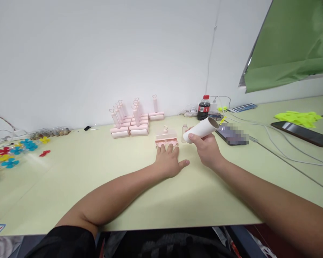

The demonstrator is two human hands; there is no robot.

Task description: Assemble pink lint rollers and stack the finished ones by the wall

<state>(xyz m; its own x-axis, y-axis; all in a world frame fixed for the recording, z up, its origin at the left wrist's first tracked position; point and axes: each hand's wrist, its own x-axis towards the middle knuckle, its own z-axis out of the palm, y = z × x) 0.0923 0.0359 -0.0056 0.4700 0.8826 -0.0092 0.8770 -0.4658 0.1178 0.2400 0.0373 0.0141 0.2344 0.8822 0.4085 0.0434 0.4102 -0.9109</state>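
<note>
My right hand (208, 148) is wrapped round a white paper roll (201, 129), held tilted above the table with its hollow cardboard end towards the upper right. My left hand (168, 161) lies palm down with fingers spread, its fingertips on the near edge of an opened pink lint roller case (166, 137). The case holds no visible roll, and a small pink knob stands at its back. Beside the paper roll, a clear pinkish tube (184, 133) stands on the table, partly behind my right hand.
Several assembled pink lint rollers (130, 123) with heart-topped handles stand by the wall. A cola bottle (204, 108), phones (233, 134) and white cables (274, 143) lie to the right, near yellow-green pieces (298, 117). Coloured flower-shaped pieces (10, 163) lie far left on the table (83, 154).
</note>
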